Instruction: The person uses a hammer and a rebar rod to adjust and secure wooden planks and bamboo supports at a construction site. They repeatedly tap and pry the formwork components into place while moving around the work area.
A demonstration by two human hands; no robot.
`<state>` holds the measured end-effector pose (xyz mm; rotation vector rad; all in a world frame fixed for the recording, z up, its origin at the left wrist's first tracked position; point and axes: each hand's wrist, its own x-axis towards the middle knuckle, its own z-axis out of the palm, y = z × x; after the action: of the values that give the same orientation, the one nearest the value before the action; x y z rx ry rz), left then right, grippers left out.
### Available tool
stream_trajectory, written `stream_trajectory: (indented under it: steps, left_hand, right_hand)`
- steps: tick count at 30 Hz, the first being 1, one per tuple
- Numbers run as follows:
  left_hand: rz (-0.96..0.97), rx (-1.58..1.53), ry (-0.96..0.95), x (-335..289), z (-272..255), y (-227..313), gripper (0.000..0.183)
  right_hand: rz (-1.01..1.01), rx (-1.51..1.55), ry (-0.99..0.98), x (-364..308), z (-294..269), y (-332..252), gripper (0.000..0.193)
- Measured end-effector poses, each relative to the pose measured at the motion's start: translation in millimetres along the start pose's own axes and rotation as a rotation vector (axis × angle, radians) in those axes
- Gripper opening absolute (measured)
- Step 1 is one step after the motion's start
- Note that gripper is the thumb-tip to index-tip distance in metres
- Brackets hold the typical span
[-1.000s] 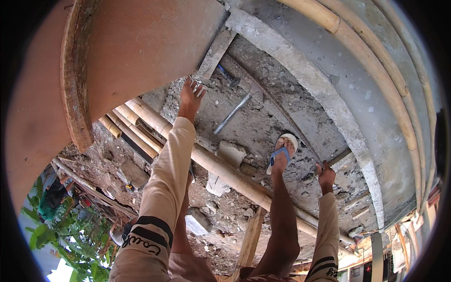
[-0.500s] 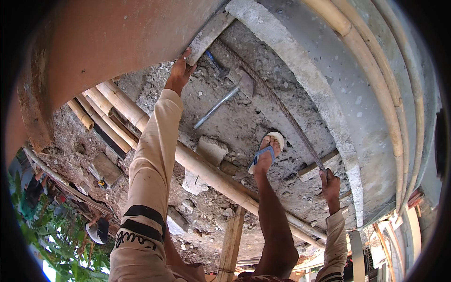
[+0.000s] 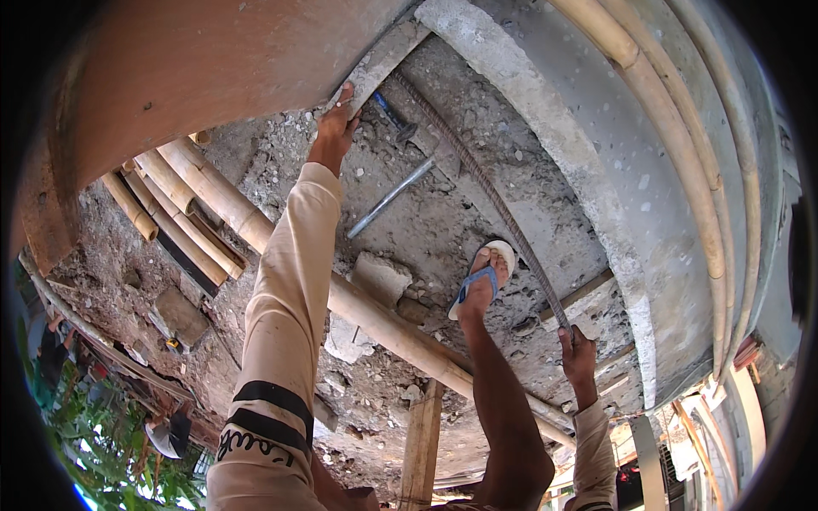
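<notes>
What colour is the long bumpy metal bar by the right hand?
The rebar is dull grey-brown, with ridges; it shows best in the head view.

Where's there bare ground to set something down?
One gritty patch lies between the silver rod and the sandaled foot; another patch between the ribbed bar and the pale concrete edge. It is crowded by the left hand, with the board and blue-handled tool close.
</notes>
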<state>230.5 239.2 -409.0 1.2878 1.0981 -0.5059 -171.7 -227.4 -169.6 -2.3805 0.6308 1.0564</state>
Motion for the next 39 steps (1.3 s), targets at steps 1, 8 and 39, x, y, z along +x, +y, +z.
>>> stream_trajectory:
  steps: [1,8,39]
  left_hand:
    - [-0.003,0.0,0.017,-2,2,4,0.039]
    - [0.027,0.027,-0.114,3,-12,4,0.058]
    - [0.596,0.668,0.334,-84,-38,-84,0.049]
  right_hand:
    - [0.009,-0.016,0.001,-4,-6,-8,0.044]
    - [-0.014,-0.068,0.025,13,39,33,0.047]
    - [0.211,0.042,-0.094,-86,-34,-113,0.04]
